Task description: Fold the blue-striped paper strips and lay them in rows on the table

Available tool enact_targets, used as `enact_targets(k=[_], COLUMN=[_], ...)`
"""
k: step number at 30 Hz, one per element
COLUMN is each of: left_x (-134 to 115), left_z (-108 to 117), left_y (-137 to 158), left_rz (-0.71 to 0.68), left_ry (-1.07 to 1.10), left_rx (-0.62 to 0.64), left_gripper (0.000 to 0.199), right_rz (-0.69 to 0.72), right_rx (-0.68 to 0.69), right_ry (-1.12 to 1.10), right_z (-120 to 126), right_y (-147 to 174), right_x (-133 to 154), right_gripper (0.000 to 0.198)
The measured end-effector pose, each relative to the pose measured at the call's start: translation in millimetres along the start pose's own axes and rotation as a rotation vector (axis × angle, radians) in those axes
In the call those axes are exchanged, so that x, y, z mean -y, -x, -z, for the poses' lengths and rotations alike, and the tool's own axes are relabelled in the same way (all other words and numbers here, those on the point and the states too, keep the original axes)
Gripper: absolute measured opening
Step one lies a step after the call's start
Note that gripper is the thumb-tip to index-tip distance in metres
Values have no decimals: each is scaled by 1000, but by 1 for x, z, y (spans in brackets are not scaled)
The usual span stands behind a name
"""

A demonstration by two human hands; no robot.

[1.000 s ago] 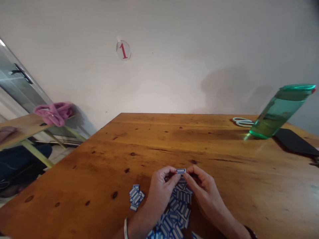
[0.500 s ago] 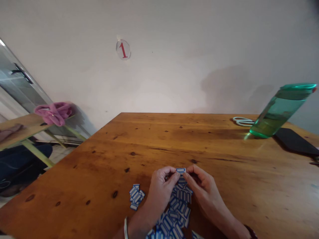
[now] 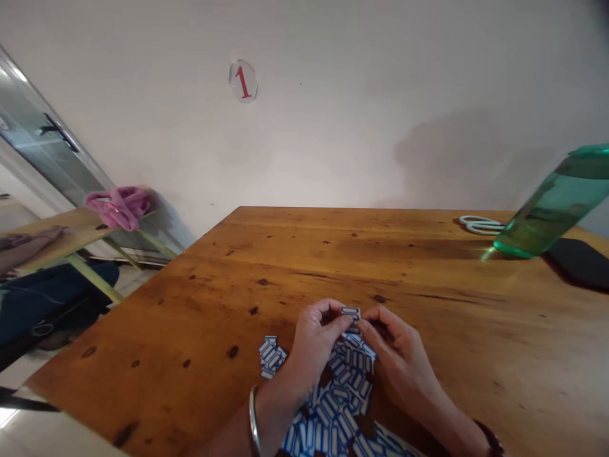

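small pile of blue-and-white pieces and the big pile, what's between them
In the head view, the left hand and wrist lie between the small pile and big pile.

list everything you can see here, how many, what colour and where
wooden table: 1, brown, centre
held piece: at least 1, blue and white, left fingertips
large heap: 1, blue and white, between the forearms
small heap: 1, blue and white, left of the large one
bottle: 1, green, far right
flat object: 1, black, by the bottle
looped item: 1, white, behind the bottle
wall: 1, off-white, behind
disc: 1, clear, red "1", on the wall
door: 1, grey, left
side table: 1, light wood, left
cloth: 1, pink, on it
another person's arm: 1, far left
left hand: 1, silver bangle
right hand: 1, dark wristband
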State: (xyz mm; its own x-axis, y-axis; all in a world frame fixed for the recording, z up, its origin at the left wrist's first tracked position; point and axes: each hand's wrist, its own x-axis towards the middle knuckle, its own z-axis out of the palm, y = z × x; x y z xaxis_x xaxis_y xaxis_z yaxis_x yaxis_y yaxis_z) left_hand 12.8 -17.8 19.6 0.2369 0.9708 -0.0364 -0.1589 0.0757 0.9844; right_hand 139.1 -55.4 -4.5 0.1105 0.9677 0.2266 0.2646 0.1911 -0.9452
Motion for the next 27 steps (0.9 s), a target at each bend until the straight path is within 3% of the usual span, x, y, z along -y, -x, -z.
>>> enact_targets(k=[5,9,13,16,22,27], left_x=[-14,-19,-19,-19,-19,-18], left_z=[18,25,24,23,24,24], left_y=[-9,-11,-10,-10,-10,-10], left_rz=[-79,-70,-43,-30,-33,-21], left_ry=[102,215,237,236,228,203], left_rx=[-159,-129,-111,-108,-116,-106], left_gripper=[7,15,16,17,15,16], right_rz=[84,297,330,329,326,309], right_rx=[120,420,660,712,754,771], right_ry=[198,392,591,669,705,682], right_z=[2,-2,-6,-7,-10,-11], right_y=[-1,3,11,14,15,16], right_x=[8,17,19,16,15,21], right_gripper=[17,14,28,34,22,32])
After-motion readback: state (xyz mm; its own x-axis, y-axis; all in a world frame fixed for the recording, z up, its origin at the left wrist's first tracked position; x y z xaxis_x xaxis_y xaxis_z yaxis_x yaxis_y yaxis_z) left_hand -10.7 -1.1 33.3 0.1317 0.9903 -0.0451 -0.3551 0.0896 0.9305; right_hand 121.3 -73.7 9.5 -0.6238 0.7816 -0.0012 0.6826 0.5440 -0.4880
